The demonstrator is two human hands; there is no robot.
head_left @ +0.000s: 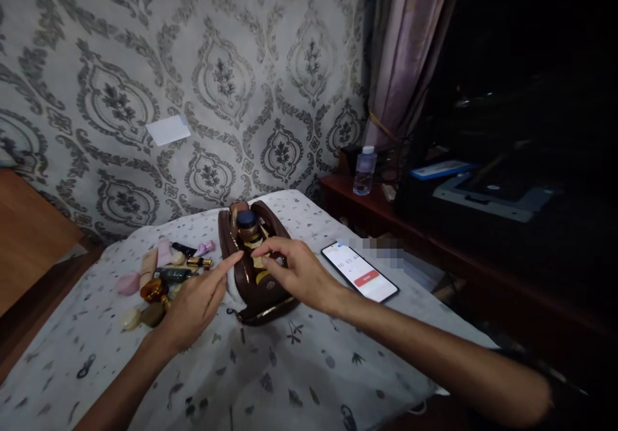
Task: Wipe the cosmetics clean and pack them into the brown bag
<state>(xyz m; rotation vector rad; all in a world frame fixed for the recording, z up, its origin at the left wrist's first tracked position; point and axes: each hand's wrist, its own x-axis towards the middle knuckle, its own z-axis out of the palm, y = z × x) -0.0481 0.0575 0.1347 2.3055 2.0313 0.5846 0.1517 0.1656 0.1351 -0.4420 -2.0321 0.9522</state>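
A brown zippered bag (270, 299) lies open on the patterned white cloth, with a dark blue-capped jar (247, 220) and other items inside. Over the bag's opening is my right hand (294, 270), thumb and index finger bent towards each other; whether anything small is between them is too unclear to tell. My left hand (203, 299) is at the bag's left side, index finger stretched towards its zippered edge, holding nothing visible. Left of it lie several cosmetics: a dark green tube (172, 274), an amber bottle (153, 290), a pink item (128, 283) and a gold-banded black tube (199, 262).
A phone (362, 273) with a lit timer screen lies right of the bag. Beyond it, a reddish-brown table (338, 192) holds a clear bottle (365, 170). A patterned wall (222, 83) stands behind, with a curtain (405, 51) at the right.
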